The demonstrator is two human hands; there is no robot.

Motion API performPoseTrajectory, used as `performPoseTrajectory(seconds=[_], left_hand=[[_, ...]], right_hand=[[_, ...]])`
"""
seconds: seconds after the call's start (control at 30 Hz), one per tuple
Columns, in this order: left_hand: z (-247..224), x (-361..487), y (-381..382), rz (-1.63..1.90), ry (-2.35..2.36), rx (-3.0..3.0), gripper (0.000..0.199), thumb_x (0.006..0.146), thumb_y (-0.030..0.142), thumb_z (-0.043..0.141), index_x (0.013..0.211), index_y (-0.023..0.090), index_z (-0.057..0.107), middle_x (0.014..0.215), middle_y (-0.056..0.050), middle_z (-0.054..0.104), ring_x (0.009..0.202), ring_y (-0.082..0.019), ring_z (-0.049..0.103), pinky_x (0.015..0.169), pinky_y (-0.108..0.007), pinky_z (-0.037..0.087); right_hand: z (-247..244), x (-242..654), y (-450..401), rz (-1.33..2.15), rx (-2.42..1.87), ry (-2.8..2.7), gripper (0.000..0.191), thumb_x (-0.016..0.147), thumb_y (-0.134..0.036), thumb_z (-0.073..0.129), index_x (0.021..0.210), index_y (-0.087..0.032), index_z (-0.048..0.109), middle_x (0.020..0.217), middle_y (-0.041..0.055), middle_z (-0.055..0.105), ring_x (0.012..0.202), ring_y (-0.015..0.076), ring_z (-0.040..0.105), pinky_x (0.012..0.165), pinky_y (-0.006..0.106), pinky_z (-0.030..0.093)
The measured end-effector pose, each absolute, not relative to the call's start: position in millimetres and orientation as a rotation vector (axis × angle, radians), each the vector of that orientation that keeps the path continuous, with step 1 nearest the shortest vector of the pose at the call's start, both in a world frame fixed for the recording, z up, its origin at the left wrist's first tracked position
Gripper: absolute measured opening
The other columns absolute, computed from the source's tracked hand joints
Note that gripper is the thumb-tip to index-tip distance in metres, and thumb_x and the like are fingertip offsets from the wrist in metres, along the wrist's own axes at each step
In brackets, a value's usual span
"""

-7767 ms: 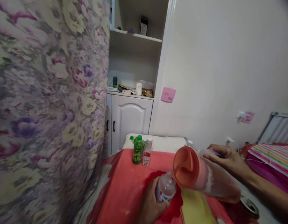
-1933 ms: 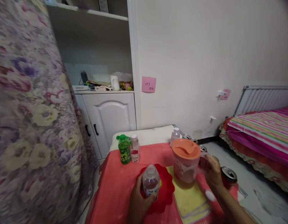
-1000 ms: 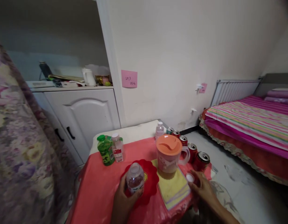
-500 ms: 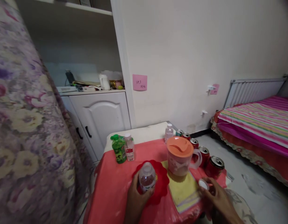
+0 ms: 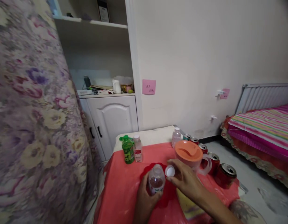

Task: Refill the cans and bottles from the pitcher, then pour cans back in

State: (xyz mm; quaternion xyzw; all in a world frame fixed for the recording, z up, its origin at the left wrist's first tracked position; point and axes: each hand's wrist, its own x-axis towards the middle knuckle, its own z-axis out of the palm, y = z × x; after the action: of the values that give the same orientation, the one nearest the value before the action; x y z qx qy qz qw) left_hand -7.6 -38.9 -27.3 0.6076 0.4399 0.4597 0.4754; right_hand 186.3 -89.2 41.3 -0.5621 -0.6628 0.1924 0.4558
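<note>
Red tablecloth (image 5: pixel 119 186) below, the cap (image 5: pixel 170 171) has neared the open bottle (image 5: pixel 157 179).

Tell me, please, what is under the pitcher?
The right hand hides the base of the pitcher, so what lies directly under it cannot be seen. Nearer the camera, part of a cloth shows.

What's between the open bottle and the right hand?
In the head view, a white cap, pinched by the right hand, sits between that hand and the open bottle.
</note>
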Motion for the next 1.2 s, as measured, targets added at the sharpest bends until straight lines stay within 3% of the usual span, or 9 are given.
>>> performPoseTrajectory(seconds=[0.27,0.47,0.67,0.8,1.0,1.2], left_hand=[[-26.2,-7.4,-39.6,1.112,1.032,1.465,0.076,0.051,0.014,0.072,0.126,0.017,0.062,0.127,-0.011,0.071,0.117,-0.032,0.065,0.099,-0.038,0.052],[-23.7,-7.1,-40.1,1.133,0.964,1.455,0.078,0.049,0.015,0.073,0.126,0.017,0.061,0.123,-0.011,0.072,0.113,-0.033,0.066,0.099,-0.040,0.052],[-20.1,-4.8,-43.1,1.106,0.952,1.412,0.079,0.048,0.018,0.074,0.125,0.011,0.058,0.128,-0.019,0.068,0.117,-0.036,0.064,0.100,-0.042,0.051],[-17.3,-4.3,-44.2,1.111,0.944,1.383,0.077,0.047,0.019,0.075,0.122,0.012,0.059,0.126,-0.018,0.069,0.115,-0.035,0.065,0.098,-0.040,0.053],[-10.5,-4.7,-45.5,1.120,0.985,1.395,0.073,0.045,0.014,0.073,0.117,0.016,0.064,0.113,-0.011,0.075,0.106,-0.033,0.068,0.090,-0.036,0.056],[-13.1,-6.5,-47.5,1.106,0.959,1.398,0.070,0.047,0.012,0.071,0.116,0.019,0.065,0.114,-0.008,0.076,0.106,-0.031,0.068,0.090,-0.035,0.056]], right_hand=[[72.6,184.2,-74.1,0.520,-1.309,-1.860,0.038,0.074,-0.016,0.076,0.110,-0.019,0.064,0.104,0.0069,0.068,0.093,0.0230,0.065,0.082,0.035,0.052],[96.6,187.6,-68.3,0.531,-1.269,-2.100,0.039,0.081,-0.019,0.073,0.119,-0.022,0.066,0.112,0.0079,0.070,0.094,0.0222,0.067,0.083,0.034,0.052],[122.1,187.3,-56.9,0.473,-1.181,-2.372,0.045,0.084,-0.011,0.065,0.124,-0.030,0.066,0.115,0.0043,0.067,0.101,0.0203,0.065,0.092,0.034,0.050],[132.8,181.8,-54.5,0.458,-1.172,-2.523,0.048,0.084,-0.008,0.062,0.127,-0.031,0.064,0.116,0.0052,0.065,0.103,0.0209,0.065,0.092,0.034,0.050],[142.9,175.1,-55.4,0.402,-1.200,-2.658,0.039,0.082,-0.006,0.065,0.116,-0.025,0.069,0.110,0.0062,0.067,0.097,0.0220,0.066,0.082,0.031,0.052],[145.5,173.5,-49.2,0.265,-1.077,-2.758,0.032,0.083,-0.002,0.058,0.102,-0.024,0.073,0.095,0.0039,0.067,0.082,0.0180,0.062,0.068,0.026,0.045]])
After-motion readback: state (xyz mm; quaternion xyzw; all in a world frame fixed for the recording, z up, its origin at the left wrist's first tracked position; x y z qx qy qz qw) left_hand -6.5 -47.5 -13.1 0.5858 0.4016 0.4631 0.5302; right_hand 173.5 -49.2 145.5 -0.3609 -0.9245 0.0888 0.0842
